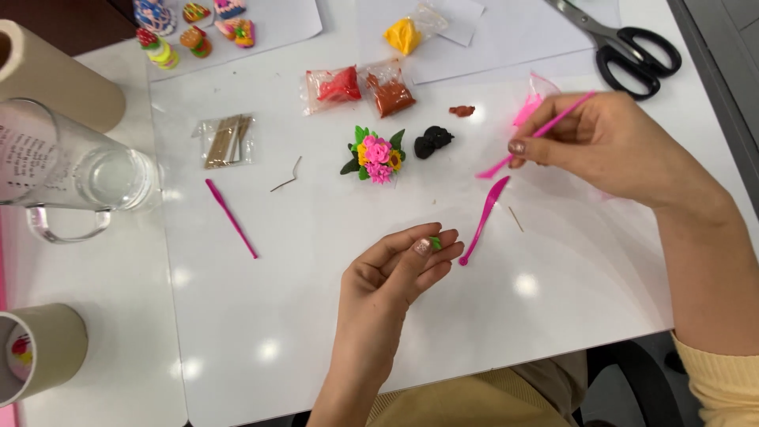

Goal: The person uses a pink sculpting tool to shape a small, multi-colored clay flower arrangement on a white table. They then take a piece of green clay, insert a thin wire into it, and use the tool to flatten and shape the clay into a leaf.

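In the head view, a small green clay piece (435, 243) is pinched between thumb and fingertips of the left hand (399, 265) above the white desk (277, 316). A thin pink modelling stick (538, 133) is grasped by the right hand (609, 142). A pink clay knife (484, 219) lies between them, near a clay flower bouquet (375, 156).

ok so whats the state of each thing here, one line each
left hand: pinching a small green clay bit
right hand: holding a pink tool, raised
scissors: lying shut
clay flower bunch: standing upright
red clay bag: lying flat
glass mug: on its side
pink knife tool: lying loose on the table
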